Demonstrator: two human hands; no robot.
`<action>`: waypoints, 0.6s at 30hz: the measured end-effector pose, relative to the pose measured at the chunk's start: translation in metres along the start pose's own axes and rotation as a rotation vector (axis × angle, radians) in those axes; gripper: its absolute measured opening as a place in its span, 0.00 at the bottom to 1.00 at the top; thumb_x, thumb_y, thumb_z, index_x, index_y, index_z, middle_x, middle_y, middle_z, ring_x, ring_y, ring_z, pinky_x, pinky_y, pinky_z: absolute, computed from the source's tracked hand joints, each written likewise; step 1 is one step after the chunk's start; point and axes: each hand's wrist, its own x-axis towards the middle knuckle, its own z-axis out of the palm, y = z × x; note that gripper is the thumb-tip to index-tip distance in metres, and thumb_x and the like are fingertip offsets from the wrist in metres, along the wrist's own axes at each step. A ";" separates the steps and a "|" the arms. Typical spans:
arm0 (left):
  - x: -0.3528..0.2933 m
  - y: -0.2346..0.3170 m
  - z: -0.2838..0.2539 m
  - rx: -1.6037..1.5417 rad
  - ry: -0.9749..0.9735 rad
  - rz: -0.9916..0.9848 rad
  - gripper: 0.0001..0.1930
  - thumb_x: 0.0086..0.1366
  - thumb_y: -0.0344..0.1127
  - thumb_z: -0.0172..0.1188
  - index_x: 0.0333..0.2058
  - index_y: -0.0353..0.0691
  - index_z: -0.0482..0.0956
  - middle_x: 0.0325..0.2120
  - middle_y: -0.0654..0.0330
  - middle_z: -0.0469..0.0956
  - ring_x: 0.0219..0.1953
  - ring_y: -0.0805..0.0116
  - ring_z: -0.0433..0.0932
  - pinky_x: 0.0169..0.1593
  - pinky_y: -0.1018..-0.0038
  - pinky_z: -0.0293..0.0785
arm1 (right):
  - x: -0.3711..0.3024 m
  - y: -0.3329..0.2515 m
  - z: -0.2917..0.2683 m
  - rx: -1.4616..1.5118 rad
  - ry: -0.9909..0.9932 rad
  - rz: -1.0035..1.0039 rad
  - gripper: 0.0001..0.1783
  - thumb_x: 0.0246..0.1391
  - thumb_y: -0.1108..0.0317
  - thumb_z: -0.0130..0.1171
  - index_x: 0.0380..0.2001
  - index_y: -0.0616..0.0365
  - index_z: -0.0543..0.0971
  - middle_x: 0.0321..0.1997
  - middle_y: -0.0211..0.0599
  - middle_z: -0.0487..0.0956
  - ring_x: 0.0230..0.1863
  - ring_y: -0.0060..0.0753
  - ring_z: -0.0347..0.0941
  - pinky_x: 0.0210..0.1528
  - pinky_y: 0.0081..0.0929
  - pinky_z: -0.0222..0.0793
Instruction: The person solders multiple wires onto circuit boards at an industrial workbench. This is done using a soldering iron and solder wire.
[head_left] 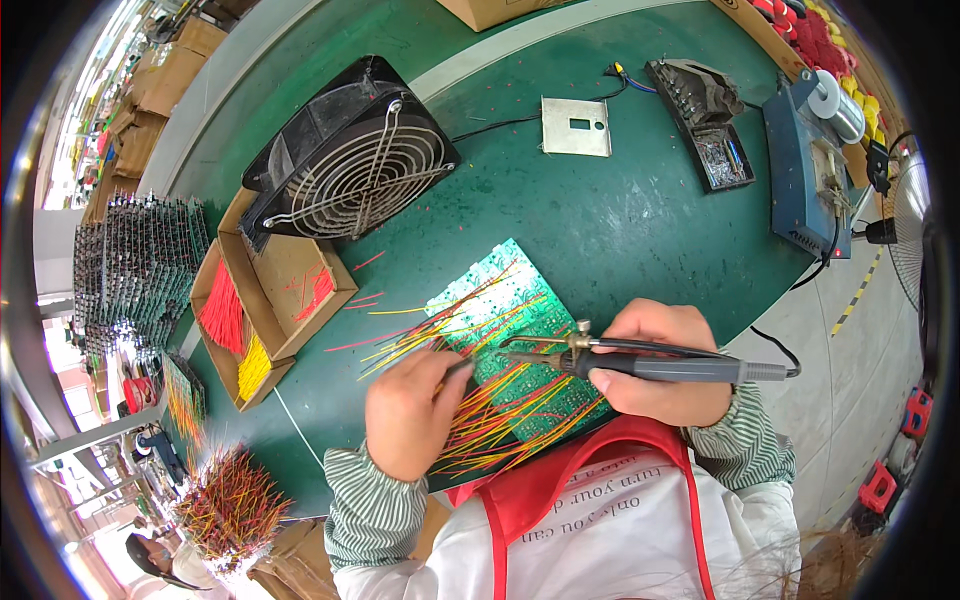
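A green circuit board lies on the table in front of me, with rows of red and yellow wires fanning from it to both sides. My right hand is wrapped round a soldering iron with a grey handle and a feed tube along its top. Its tip points left, over the middle of the board. At the board's left edge, my left hand is closed, thumb and fingertips together among the wire ends. What it pinches is too small to tell, though wires lie right beside it.
A black fan with a wire guard stands at the back left, by a cardboard box of red and yellow wires. A blue soldering station with a solder reel, a black tray and a metal plate are farther back. Stacked boards stand left.
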 end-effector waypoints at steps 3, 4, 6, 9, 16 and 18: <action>0.001 -0.006 0.003 -0.035 0.054 -0.111 0.06 0.56 0.31 0.62 0.30 0.34 0.78 0.25 0.52 0.76 0.25 0.56 0.76 0.30 0.68 0.72 | 0.002 0.007 0.008 -0.024 -0.041 0.004 0.11 0.43 0.71 0.65 0.28 0.62 0.73 0.20 0.33 0.78 0.21 0.17 0.73 0.24 0.19 0.68; 0.001 -0.007 0.003 -0.036 0.057 -0.112 0.06 0.56 0.31 0.62 0.30 0.34 0.78 0.25 0.52 0.76 0.25 0.56 0.76 0.30 0.68 0.72 | 0.003 0.007 0.010 -0.026 -0.043 0.003 0.11 0.43 0.71 0.65 0.28 0.62 0.73 0.20 0.33 0.78 0.21 0.17 0.73 0.24 0.19 0.68; 0.002 -0.008 0.002 -0.077 0.022 -0.175 0.06 0.55 0.31 0.62 0.29 0.34 0.78 0.24 0.53 0.76 0.24 0.57 0.76 0.29 0.68 0.72 | 0.005 0.007 0.014 0.032 -0.046 0.061 0.11 0.43 0.71 0.65 0.28 0.62 0.73 0.20 0.33 0.78 0.21 0.17 0.73 0.24 0.20 0.68; 0.002 -0.013 0.002 -0.062 0.001 -0.141 0.07 0.55 0.31 0.63 0.30 0.34 0.78 0.24 0.53 0.76 0.23 0.59 0.76 0.28 0.68 0.72 | 0.008 0.008 0.018 0.050 -0.053 0.108 0.11 0.43 0.71 0.65 0.28 0.61 0.73 0.20 0.33 0.78 0.22 0.17 0.73 0.24 0.20 0.68; 0.003 -0.016 0.001 -0.102 -0.013 -0.152 0.07 0.55 0.31 0.63 0.30 0.34 0.78 0.24 0.54 0.76 0.22 0.60 0.75 0.28 0.69 0.72 | 0.012 0.010 0.019 0.057 -0.070 0.131 0.11 0.43 0.71 0.65 0.27 0.61 0.73 0.20 0.32 0.77 0.22 0.17 0.73 0.24 0.20 0.68; 0.004 -0.015 0.000 -0.094 -0.031 -0.146 0.07 0.55 0.31 0.63 0.30 0.33 0.78 0.24 0.54 0.76 0.21 0.60 0.75 0.27 0.70 0.71 | 0.012 0.011 0.019 0.007 -0.031 0.054 0.11 0.42 0.71 0.65 0.26 0.61 0.73 0.19 0.32 0.77 0.21 0.17 0.72 0.24 0.20 0.68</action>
